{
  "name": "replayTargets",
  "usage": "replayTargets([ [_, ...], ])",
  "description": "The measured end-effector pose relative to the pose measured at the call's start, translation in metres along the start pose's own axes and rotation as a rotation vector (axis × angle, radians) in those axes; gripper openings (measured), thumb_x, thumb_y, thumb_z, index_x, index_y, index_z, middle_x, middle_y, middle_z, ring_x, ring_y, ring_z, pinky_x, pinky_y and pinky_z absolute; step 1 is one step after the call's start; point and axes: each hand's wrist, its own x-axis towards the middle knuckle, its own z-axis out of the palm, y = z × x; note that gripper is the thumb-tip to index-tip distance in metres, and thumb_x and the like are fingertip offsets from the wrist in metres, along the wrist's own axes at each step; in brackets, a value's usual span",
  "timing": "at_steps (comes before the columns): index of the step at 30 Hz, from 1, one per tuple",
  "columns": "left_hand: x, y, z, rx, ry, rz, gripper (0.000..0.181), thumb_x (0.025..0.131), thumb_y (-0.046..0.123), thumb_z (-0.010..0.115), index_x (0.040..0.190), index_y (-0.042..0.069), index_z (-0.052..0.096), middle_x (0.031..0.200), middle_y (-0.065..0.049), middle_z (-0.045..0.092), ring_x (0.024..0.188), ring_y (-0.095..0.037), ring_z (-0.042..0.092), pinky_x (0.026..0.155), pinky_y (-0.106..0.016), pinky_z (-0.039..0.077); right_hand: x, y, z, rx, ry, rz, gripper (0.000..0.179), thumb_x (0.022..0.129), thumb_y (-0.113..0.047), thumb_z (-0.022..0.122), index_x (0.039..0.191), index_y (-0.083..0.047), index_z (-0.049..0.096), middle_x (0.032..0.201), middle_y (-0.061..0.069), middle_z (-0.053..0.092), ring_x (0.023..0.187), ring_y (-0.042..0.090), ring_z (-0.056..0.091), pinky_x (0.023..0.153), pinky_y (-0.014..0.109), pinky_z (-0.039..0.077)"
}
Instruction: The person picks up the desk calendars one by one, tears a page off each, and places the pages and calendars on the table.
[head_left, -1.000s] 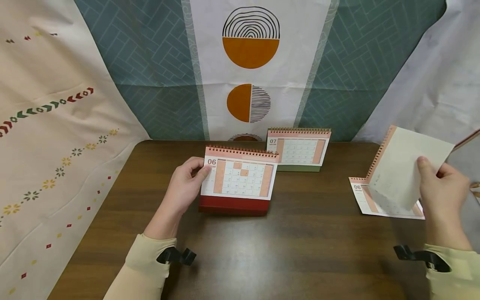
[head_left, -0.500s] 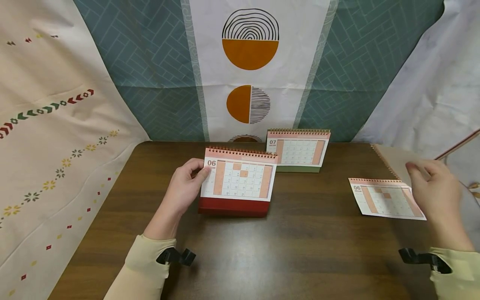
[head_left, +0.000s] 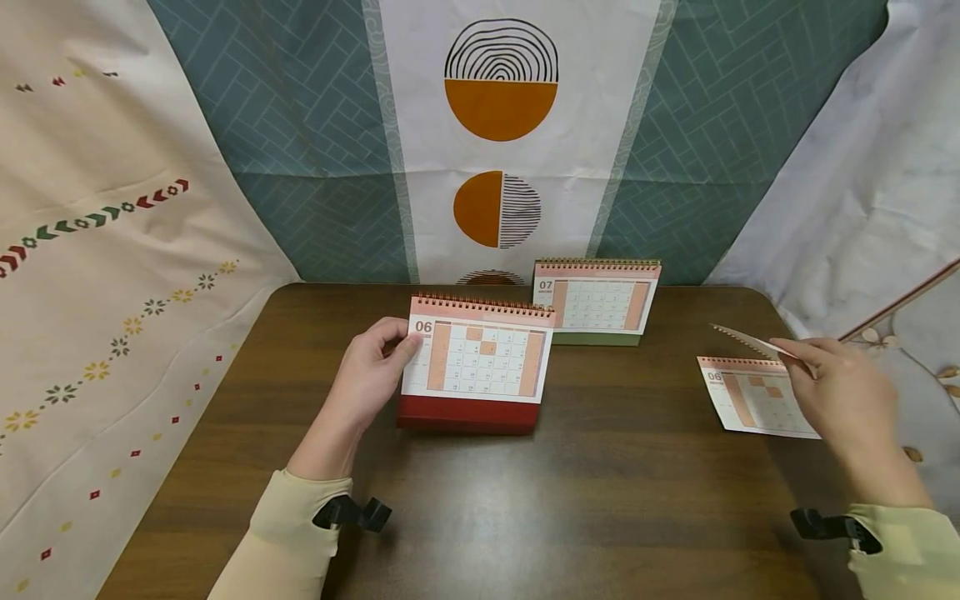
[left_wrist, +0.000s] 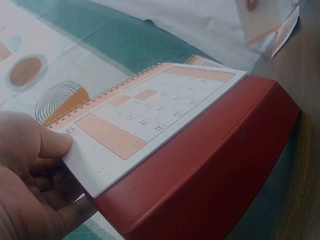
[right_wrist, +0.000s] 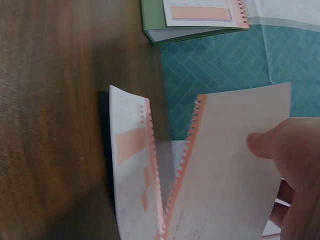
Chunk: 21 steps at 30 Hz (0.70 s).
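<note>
A red-based desk calendar [head_left: 480, 358] with a June page on its spiral stands upright on the table. At its left edge my left hand [head_left: 366, 367] grips it, thumb on the front and fingers behind, as the left wrist view shows. My right hand [head_left: 851, 400] pinches a torn-off calendar page [right_wrist: 232, 160] between thumb and fingers. That page has a row of punched notches along its pink edge and is seen nearly edge-on in the head view. Below it a second loose calendar page [head_left: 750, 404], marked 06, lies on the table, partly hidden by the right hand.
A green-based desk calendar [head_left: 600, 304] marked 07 stands at the back, partly behind the red one. The brown table [head_left: 600, 500] ends at the right near a pale patterned cloth [head_left: 911, 400]. Patterned fabric [head_left: 322, 125] hangs behind the table.
The page in my right hand has tipped from upright, blank side showing, to low and nearly edge-on above the lying page. The right hand has shifted left. My left hand stays still.
</note>
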Motion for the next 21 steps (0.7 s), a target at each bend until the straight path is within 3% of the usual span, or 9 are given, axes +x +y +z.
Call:
replayTargets([
  [3, 0.000, 0.000, 0.000, -0.015, -0.001, 0.014, 0.017, 0.111, 0.014, 0.068, 0.123, 0.005, 0.076, 0.127, -0.008, 0.068, 0.109, -0.027, 0.061, 0.086, -0.034, 0.054, -0.004, 0.002, 0.003, 0.002, -0.098, 0.019, 0.027, 0.099, -0.004, 0.077, 0.125, -0.003, 0.079, 0.121, 0.027, 0.073, 0.089, 0.052, 0.067, 0.046, 0.043, 0.038],
  [7, 0.000, -0.001, 0.001, -0.035, -0.004, 0.034, 0.015, 0.112, 0.012, 0.067, 0.121, 0.004, 0.076, 0.126, -0.008, 0.068, 0.108, -0.026, 0.062, 0.084, -0.029, 0.053, -0.008, 0.005, 0.010, 0.018, -0.161, 0.004, 0.025, 0.097, -0.006, 0.080, 0.122, -0.002, 0.080, 0.122, 0.031, 0.073, 0.093, 0.058, 0.068, 0.050, 0.055, 0.045],
  [11, 0.000, -0.002, 0.000, -0.031, -0.005, 0.036, 0.015, 0.111, 0.012, 0.067, 0.120, 0.004, 0.076, 0.125, -0.008, 0.068, 0.108, -0.025, 0.061, 0.084, -0.028, 0.053, -0.014, 0.007, 0.016, 0.023, -0.237, 0.008, 0.023, 0.097, -0.010, 0.081, 0.119, -0.001, 0.081, 0.111, 0.033, 0.074, 0.081, 0.054, 0.069, 0.057, 0.062, 0.048],
  [14, 0.000, -0.002, 0.000, -0.029, -0.007, 0.036, 0.015, 0.112, 0.012, 0.067, 0.120, 0.004, 0.076, 0.126, -0.008, 0.068, 0.109, -0.025, 0.061, 0.085, -0.028, 0.054, -0.018, 0.009, 0.018, 0.033, -0.328, 0.024, 0.022, 0.100, -0.013, 0.079, 0.119, -0.002, 0.081, 0.097, 0.026, 0.076, 0.069, 0.037, 0.065, 0.054, 0.053, 0.046],
  [18, 0.000, -0.003, 0.000, -0.025, -0.010, 0.031, 0.016, 0.112, 0.013, 0.067, 0.122, 0.004, 0.076, 0.126, -0.008, 0.068, 0.109, -0.026, 0.061, 0.085, -0.029, 0.054, -0.019, 0.012, 0.019, 0.053, -0.425, 0.041, 0.021, 0.102, -0.014, 0.077, 0.119, -0.002, 0.081, 0.093, 0.019, 0.078, 0.069, 0.025, 0.061, 0.056, 0.045, 0.044],
  [21, 0.000, -0.003, 0.000, -0.031, -0.012, 0.027, 0.016, 0.112, 0.013, 0.067, 0.122, 0.004, 0.076, 0.126, -0.009, 0.068, 0.109, -0.026, 0.061, 0.085, -0.029, 0.054, -0.019, 0.014, 0.019, 0.052, -0.494, 0.072, 0.024, 0.104, -0.015, 0.074, 0.123, -0.002, 0.080, 0.100, 0.022, 0.079, 0.077, 0.034, 0.067, 0.062, 0.060, 0.050],
])
